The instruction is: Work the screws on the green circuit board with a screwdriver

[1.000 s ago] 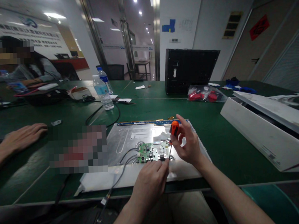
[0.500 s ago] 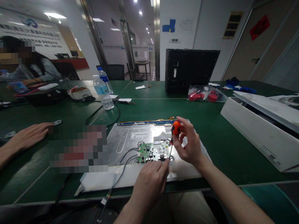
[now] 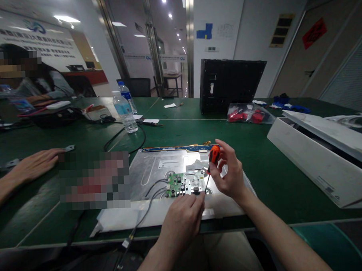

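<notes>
The circuit board (image 3: 178,184), green and populated with small parts, lies on the silver metal panel (image 3: 149,163), which rests on the green counter (image 3: 175,131). Cables (image 3: 153,198) run from the board's left side.

The right hand (image 3: 232,175) holds the orange-and-black screwdriver (image 3: 214,153) tilted, its fingers pinching the handle and its shaft reaching down to the board's near right corner. The left hand (image 3: 183,213) lies at the board's near edge, fingers bent close together beside the screwdriver's tip; whether they pinch anything cannot be told.

On the right, the long white box (image 3: 314,165) has its lid (image 3: 327,133) askew, leaving a dark gap; its contents cannot be made out. Left of the box's far end, a clear plastic bag (image 3: 248,115) holds red items, in front of the black monitor-like case (image 3: 231,85). Two clear bottles (image 3: 126,114) stand capped on the far left side, their fill levels unclear. Near them, a small open box (image 3: 96,113) contains something brown and red. A teal bin (image 3: 332,244) sits below the counter's edge at lower right.

At left, another person's hand (image 3: 40,163) reaches to a small metal piece (image 3: 70,148).
</notes>
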`<state>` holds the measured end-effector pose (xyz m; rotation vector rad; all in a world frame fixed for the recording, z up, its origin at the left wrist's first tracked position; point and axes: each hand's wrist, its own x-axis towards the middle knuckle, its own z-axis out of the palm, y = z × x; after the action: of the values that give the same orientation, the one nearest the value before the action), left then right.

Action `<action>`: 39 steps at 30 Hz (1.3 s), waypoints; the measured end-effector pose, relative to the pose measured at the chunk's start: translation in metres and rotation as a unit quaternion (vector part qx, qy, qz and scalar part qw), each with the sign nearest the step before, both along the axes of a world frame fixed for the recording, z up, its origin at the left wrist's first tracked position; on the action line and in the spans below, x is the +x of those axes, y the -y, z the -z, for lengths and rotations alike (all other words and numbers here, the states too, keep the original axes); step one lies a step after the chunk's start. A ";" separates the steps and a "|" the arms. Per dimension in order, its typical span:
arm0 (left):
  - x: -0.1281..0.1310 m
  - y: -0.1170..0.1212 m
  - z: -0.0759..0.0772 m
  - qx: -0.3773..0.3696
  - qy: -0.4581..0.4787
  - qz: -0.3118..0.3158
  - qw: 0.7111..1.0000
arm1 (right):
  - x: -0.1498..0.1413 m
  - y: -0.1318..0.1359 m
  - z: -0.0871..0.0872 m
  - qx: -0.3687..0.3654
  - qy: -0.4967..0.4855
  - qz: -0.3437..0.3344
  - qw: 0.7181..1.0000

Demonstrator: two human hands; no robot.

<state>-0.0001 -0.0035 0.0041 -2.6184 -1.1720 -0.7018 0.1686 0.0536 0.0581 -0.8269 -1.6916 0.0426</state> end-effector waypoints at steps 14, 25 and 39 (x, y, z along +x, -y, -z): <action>0.000 0.000 0.000 -0.005 0.003 0.001 1.000 | -0.001 -0.001 0.000 0.015 -0.001 0.009 1.000; 0.000 0.001 -0.001 -0.005 -0.001 -0.001 1.000 | -0.001 -0.003 0.001 0.024 0.005 0.028 0.999; 0.000 0.001 0.000 0.001 0.005 0.001 1.000 | -0.001 -0.001 0.001 0.006 -0.006 -0.011 1.000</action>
<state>0.0000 -0.0040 0.0042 -2.6190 -1.1704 -0.7182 0.1679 0.0549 0.0567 -0.7977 -1.6885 0.0527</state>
